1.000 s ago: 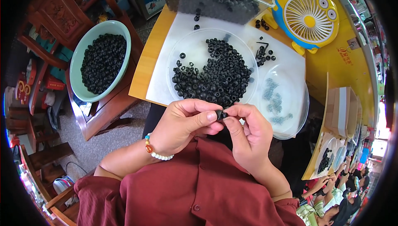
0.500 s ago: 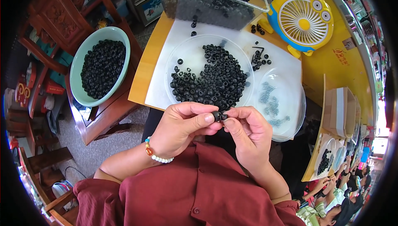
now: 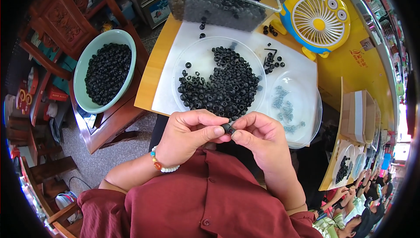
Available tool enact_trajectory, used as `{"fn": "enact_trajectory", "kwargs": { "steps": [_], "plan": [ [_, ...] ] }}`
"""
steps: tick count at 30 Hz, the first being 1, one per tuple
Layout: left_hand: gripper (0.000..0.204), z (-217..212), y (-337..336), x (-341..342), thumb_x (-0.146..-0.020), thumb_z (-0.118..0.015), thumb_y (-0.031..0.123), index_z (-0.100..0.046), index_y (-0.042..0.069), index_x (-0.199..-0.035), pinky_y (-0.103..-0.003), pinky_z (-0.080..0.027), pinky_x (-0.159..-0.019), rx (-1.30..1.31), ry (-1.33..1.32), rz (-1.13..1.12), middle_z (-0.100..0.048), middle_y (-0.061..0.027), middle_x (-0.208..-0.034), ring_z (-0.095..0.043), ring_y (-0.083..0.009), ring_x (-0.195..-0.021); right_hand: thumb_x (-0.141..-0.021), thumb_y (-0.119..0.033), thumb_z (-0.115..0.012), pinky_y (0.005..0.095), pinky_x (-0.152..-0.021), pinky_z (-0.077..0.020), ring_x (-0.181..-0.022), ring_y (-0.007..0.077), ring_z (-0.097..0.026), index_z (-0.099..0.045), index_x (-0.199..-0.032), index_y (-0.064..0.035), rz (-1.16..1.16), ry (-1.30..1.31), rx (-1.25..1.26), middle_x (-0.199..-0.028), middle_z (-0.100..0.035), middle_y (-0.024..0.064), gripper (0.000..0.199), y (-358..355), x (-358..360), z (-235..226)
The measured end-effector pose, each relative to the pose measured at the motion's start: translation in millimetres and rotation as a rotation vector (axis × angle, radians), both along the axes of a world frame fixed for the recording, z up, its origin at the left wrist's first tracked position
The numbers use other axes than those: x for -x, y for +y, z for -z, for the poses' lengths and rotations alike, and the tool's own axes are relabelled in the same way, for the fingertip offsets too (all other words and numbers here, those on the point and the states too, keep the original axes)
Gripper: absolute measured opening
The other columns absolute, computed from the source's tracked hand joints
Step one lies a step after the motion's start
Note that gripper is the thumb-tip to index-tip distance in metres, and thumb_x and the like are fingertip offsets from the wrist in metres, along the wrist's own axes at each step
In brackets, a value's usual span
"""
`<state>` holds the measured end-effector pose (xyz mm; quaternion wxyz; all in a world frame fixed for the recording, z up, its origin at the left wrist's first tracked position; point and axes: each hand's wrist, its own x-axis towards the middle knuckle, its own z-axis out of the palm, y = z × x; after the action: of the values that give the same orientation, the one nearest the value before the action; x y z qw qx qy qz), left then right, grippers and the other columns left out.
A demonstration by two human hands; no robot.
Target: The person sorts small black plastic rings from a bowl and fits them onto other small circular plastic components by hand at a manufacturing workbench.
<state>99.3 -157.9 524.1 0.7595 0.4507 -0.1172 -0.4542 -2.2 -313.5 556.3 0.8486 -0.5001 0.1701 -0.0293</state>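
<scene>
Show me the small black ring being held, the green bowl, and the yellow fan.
small black ring (image 3: 227,128), head view, its visible top between the fingertips.
green bowl (image 3: 80,77), head view, left rim.
yellow fan (image 3: 319,23), head view, centre of the grille.

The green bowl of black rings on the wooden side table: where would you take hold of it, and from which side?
Probably by the rim. The green bowl is wide, upright and heaped with black rings, so fingers inside would disturb them. The bare rim sections at opposite sides look best, reached from above with two hands. Both hands are occupied: left hand and right hand pinch a small black ring.
</scene>
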Motion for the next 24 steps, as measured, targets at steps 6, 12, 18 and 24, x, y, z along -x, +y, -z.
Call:
{"fn": "enact_trajectory", "kwargs": {
  "steps": [6,12,18,24],
  "plan": [
    [0.014,-0.1,2.6,-3.6,-0.084,-0.060,-0.002,-0.065,-0.003,-0.098,-0.023,-0.055,-0.071,0.014,-0.141,0.068,-0.064,-0.0101,-0.090,-0.066,-0.0160,-0.081,-0.080,0.000,-0.067,0.0258,-0.072,-0.0531,-0.078,0.0153,-0.064,-0.063,-0.089,0.0042,-0.088,0.122,-0.051,-0.084,-0.066,0.0115,0.011,-13.2,1.2,3.3],
    [0.014,-0.1,3.1,-4.1,-0.085,-0.060,0.000,-0.064,-0.003,-0.098,-0.025,-0.056,-0.073,0.019,0.001,0.139,-0.064,-0.0107,-0.090,-0.066,-0.0169,-0.080,-0.077,0.004,-0.067,0.0261,-0.072,-0.0540,-0.077,0.0150,-0.065,-0.064,-0.085,0.0043,-0.107,0.155,0.144,-0.084,-0.066,0.0115,0.009,-13.6,0.3,-2.8],
    [0.015,-0.8,-1.2,-3.1,-0.085,-0.061,0.001,-0.064,-0.003,-0.099,-0.024,-0.056,-0.072,0.021,0.004,0.128,-0.065,-0.0107,-0.090,-0.066,-0.0159,-0.081,-0.078,0.002,-0.068,0.0254,-0.071,-0.0530,-0.075,0.0126,-0.063,-0.064,-0.087,0.0046,-0.053,0.136,0.300,-0.082,-0.066,0.0099,0.010,-10.5,1.9,-1.0],
    [0.015,-2.2,-2.0,-5.9,-0.085,-0.061,0.000,-0.064,-0.003,-0.099,-0.023,-0.055,-0.072,0.015,-0.023,0.104,-0.065,-0.0100,-0.091,-0.066,-0.0153,-0.081,-0.078,0.001,-0.068,0.0241,-0.070,-0.0516,-0.076,0.0119,-0.062,-0.064,-0.086,0.0040,-0.002,0.066,0.326,-0.082,-0.065,0.0088,0.010,-5.7,3.9,-3.2]
  ]
}}
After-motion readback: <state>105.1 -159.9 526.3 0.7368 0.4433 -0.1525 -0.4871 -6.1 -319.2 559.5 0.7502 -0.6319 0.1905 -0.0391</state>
